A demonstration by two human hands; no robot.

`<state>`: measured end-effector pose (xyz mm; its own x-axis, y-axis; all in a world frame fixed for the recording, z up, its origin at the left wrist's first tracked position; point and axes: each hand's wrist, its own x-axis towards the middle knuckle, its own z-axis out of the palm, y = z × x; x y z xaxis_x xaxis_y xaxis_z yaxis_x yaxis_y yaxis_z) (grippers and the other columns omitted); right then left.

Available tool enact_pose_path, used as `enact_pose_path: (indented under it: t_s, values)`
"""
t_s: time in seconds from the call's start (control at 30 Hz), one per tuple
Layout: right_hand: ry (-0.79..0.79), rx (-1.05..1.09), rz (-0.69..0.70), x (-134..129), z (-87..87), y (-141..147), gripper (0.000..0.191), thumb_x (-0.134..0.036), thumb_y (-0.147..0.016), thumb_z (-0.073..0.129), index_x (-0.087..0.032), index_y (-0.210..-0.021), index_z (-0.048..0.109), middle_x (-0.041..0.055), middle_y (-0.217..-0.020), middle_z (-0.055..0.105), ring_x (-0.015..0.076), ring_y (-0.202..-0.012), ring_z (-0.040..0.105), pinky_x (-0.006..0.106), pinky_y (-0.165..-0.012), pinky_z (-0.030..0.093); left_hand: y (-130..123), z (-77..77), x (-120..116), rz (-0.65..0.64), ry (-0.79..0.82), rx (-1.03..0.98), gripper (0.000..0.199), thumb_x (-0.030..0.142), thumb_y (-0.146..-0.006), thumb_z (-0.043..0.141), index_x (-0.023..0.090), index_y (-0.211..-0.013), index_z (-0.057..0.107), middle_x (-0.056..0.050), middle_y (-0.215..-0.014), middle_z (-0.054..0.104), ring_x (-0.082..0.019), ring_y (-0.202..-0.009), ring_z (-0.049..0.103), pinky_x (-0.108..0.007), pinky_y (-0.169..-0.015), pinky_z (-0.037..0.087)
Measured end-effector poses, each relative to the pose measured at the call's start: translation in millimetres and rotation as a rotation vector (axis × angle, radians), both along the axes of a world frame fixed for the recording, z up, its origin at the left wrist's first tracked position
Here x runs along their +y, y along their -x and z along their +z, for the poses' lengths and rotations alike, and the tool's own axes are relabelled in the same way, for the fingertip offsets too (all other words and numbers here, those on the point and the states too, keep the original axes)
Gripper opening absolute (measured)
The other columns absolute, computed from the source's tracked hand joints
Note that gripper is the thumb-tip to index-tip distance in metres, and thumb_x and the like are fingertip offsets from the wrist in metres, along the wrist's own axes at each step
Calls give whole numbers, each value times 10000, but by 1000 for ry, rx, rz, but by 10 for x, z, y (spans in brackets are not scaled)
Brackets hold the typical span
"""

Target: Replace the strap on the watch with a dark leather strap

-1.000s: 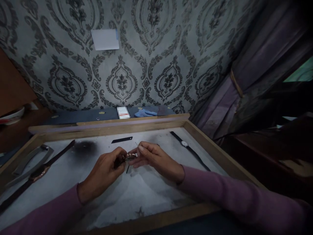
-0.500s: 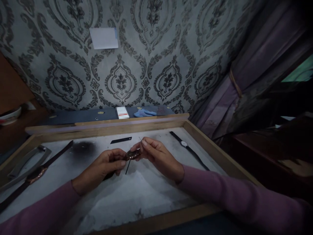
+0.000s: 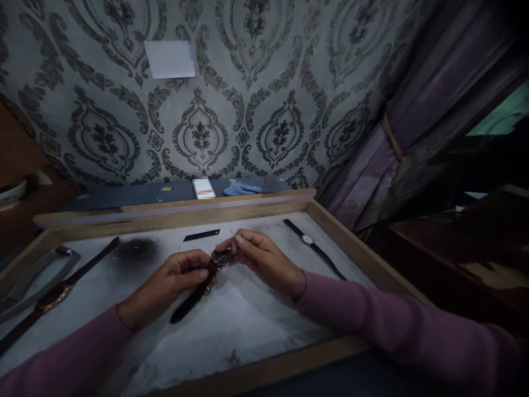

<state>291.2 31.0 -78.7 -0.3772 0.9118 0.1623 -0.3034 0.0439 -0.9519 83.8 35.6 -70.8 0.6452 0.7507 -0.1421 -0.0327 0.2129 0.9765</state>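
The wooden tray is walled on all four sides by a raised rim; entry is had from above only. Bare grey floor is seen in the near half of the tray, in front of both hands. The middle is taken up by the left hand and right hand, with a dark strap trailing toward the near left. The left end is blocked by a brown-strapped watch and a grey strap. A black watch lies at the far right, and a black strip at the far middle.
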Motion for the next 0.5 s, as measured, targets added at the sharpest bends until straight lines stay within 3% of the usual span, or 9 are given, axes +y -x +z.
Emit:
enact_pose_path:
  t_s: [0.2, 0.4, 0.5]
  values:
    - [61, 13, 41, 36, -14, -9, 377, -492, -863, 611, -151, -732, 514, 73, -875, 674, 119, -710, 605, 264, -694, 468, -19, -39, 9, 29, 20, 29, 227, 340, -757, 732, 163, -882, 663, -35, -821, 623, -162, -755, 561, -259, -654, 467]
    - [-104, -210, 190, -55, 75, 22, 416, -535, -888, 543, -146, -740, 541, 23, -788, 610, 99, -676, 538, 254, -673, 442, -116, -25, -75, 4, 66, 0, 305, 332, -737, 763, 185, -891, 544, -27, -836, 608, -161, -728, 585, -223, -527, 484]
    - [-188, -261, 184, -87, 111, 34, 416, -530, -905, 512, -141, -767, 571, 36, -887, 588, 104, -734, 530, 263, -714, 457, -110, -12, -85, 7, 96, 26, 328, 291, -731, 772, 192, -938, 538, -2, -826, 596, -116, -608, 586, -200, -483, 461]
